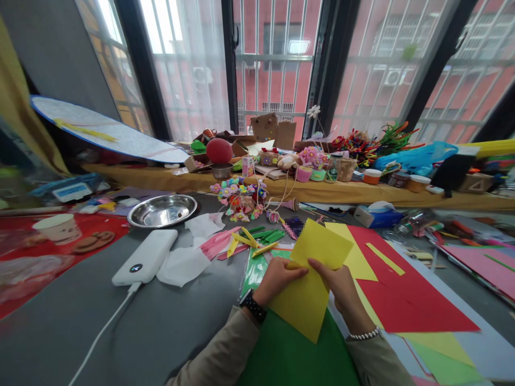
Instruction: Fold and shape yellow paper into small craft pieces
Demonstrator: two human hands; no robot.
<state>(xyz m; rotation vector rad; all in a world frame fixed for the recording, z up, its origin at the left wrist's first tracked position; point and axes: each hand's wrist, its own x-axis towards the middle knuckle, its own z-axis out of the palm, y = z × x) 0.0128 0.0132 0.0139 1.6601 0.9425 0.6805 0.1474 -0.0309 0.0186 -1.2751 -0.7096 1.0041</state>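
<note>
A sheet of yellow paper is held up in front of me over the green sheet. My left hand pinches it near the middle of its left side, thumb on top. From the right, my right hand grips the same paper, its thumb beside the left one. The upper part of the paper tilts away to the right. Red paper with a narrow yellow strip on it lies to the right. Folded yellow strips and green strips lie beyond my left hand.
A white power bank with a cable sits left, near white tissue and a metal plate. A paper cup stands on red covering. Pipe-cleaner flowers stand at the back, below a crowded sill with a red ball.
</note>
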